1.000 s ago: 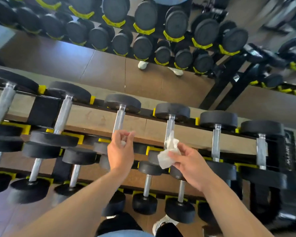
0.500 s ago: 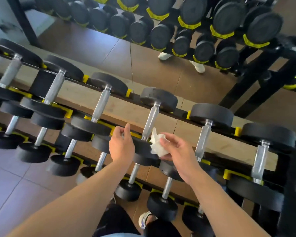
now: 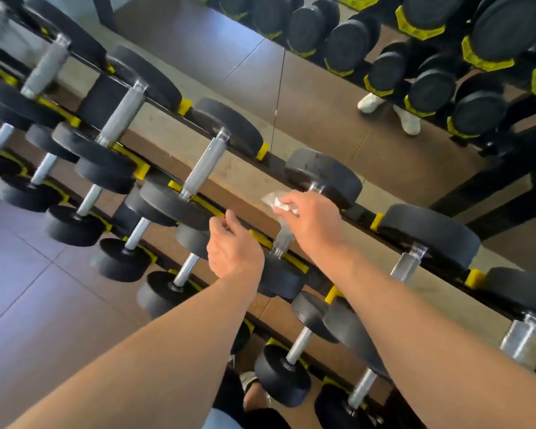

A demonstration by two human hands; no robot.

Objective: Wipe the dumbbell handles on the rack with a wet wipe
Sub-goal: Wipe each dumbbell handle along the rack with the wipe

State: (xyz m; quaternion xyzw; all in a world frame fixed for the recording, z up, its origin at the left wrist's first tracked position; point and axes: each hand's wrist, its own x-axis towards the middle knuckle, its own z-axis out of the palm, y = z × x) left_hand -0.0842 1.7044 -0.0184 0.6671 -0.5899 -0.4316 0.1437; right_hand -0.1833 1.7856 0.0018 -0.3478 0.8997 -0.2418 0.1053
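Under the right hand [image 3: 313,221], on the top tier of the black steel rack with yellow cradles [image 3: 375,220], lies the knurled silver dumbbell handle [image 3: 283,238] that this wipe seems meant for. Its long axis runs from about seven o'clock, at the near black rubber head [image 3: 280,280], up to about one o'clock, at the far black head [image 3: 325,178]. Most of the upper handle is hidden by the hand; only the lower stretch shows. The right fingers are curled and pinch the crumpled white wet wipe [image 3: 277,201] (it pokes out toward ten o'clock), right over the handle's far end. Whether wipe and metal touch I cannot tell. The left hand [image 3: 234,250] hangs just at eight o'clock of the handle, fingers loosely curled, holding nothing I can see. So the right hand is nearer; likely the stroke runs down the axis toward seven o'clock.
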